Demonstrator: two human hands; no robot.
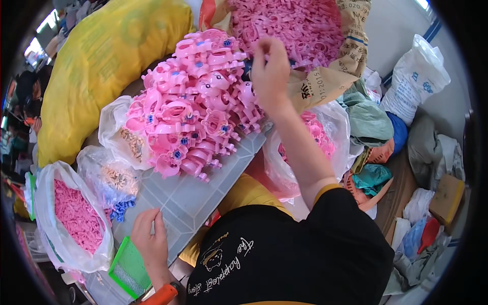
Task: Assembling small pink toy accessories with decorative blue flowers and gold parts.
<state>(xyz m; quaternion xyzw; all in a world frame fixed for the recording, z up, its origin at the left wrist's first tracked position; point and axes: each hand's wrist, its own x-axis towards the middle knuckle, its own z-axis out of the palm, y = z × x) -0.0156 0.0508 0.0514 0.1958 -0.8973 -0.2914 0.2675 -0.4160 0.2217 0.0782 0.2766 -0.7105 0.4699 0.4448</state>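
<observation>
My right hand (271, 73) is raised at the far edge of a heap of pink plastic animal-shaped pieces (203, 96), close to the paper sack. Its fingers are bent inward, and whatever they hold, if anything, is hidden. Several pieces in the heap carry small blue parts. My left hand (151, 239) is low over the near end of the grey table (178, 203), beside a green tray (130, 269). Its fingers are loosely bent and apart, with nothing visible between them. A small pile of blue parts (122, 209) lies just beyond that hand.
A brown paper sack (351, 56) of pink parts stands at the back, a large yellow sack (107, 66) at the far left. Bags of pink parts (79, 216) and beige parts (120, 176) line the table's left side. Another clear bag (310, 147) is under my right arm.
</observation>
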